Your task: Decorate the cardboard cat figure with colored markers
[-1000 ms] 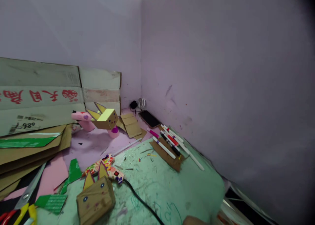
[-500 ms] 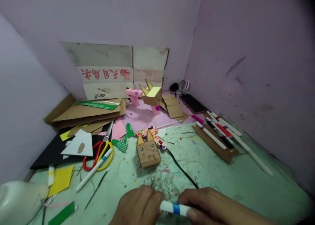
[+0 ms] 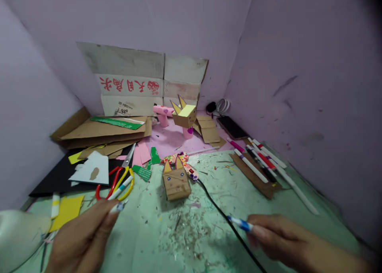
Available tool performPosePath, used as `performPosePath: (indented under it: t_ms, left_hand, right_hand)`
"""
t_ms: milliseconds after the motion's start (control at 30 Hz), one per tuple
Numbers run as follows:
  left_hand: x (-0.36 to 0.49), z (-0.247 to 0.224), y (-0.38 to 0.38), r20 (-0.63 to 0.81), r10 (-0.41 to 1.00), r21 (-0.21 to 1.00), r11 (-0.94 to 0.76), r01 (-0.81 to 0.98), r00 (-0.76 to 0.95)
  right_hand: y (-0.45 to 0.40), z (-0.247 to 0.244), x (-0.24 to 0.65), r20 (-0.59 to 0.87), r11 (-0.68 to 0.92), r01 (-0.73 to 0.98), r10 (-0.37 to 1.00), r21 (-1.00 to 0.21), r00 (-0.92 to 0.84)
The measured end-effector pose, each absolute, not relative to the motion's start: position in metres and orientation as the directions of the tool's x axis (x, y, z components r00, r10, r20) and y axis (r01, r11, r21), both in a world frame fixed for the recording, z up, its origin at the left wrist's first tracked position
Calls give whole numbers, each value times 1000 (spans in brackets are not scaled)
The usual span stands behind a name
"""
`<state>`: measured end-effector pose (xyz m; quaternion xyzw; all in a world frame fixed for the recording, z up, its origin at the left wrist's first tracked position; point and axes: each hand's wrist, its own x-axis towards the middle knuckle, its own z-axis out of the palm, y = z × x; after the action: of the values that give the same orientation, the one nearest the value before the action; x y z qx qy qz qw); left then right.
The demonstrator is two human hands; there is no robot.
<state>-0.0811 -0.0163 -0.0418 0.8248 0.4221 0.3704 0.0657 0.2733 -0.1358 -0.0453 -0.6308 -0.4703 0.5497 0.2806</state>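
In my right hand [image 3: 276, 237] is a white marker with a blue band [image 3: 243, 224], its slim blue end pointing left over the black cable [image 3: 215, 203]. My left hand [image 3: 86, 235] is closed, with a small white piece [image 3: 117, 207], apparently the marker's cap, pinched between thumb and finger; blur hides its detail. Just beyond that hand, another white marker with a blue band [image 3: 121, 187] lies across red-and-yellow-handled scissors [image 3: 115, 183]. Between the hands and farther back sits a small cardboard animal head [image 3: 177, 184] with two yellow ears and drawn eyes.
Pink tubes carry a second cardboard head [image 3: 185, 117] at the back. Several markers [image 3: 253, 167] lie on a cardboard strip at the right, near a phone [image 3: 232, 126]. Folded cardboard [image 3: 104, 133], yellow paper [image 3: 67, 211] and a white bottle [image 3: 22, 233] are at the left.
My hands have moved apart, the left one leftward and the right one rightward. The marker held between both is now in my right hand with its blue end bared.
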Motion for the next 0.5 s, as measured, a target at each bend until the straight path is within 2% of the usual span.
performPosePath:
  t_ms: [67, 133, 167, 200, 300, 367, 433, 500]
  left_hand:
    - [-80, -41, -9, 375, 895, 748, -445, 492, 241]
    - [-66, -40, -3, 135, 979, 970, -163, 183, 154]
    - [-57, -39, 0, 4, 994, 1000, -6, 14, 112]
    - [-50, -39, 4, -122, 989, 982, 132, -139, 79]
    - [-37, -38, 19, -418, 908, 829, 392, -400, 23]
    - [-35, -40, 29, -474, 878, 795, 461, -394, 69]
    - [-33, -45, 34, -431, 893, 835, 449, -317, 129]
    - [-30, -51, 33, -363, 918, 885, 393, -250, 161]
  right_hand:
    - [-121, -41, 268, -479, -451, 166, 847, -877, -229]
    - [-109, -39, 260, -480, -485, 59, 828, -873, -290]
    - [-105, -40, 256, -470, -485, 18, 836, -874, -284]
    - [-102, -41, 254, -454, -476, -20, 849, -879, -271]
    - [-98, -45, 254, -364, -424, -196, 888, -884, -280]
    - [-94, -46, 259, -277, -355, -361, 927, -862, -251]
    - [-86, -43, 265, -203, -249, -485, 968, -838, -147]
    - [-74, -38, 268, -138, -116, -531, 990, -839, 2]
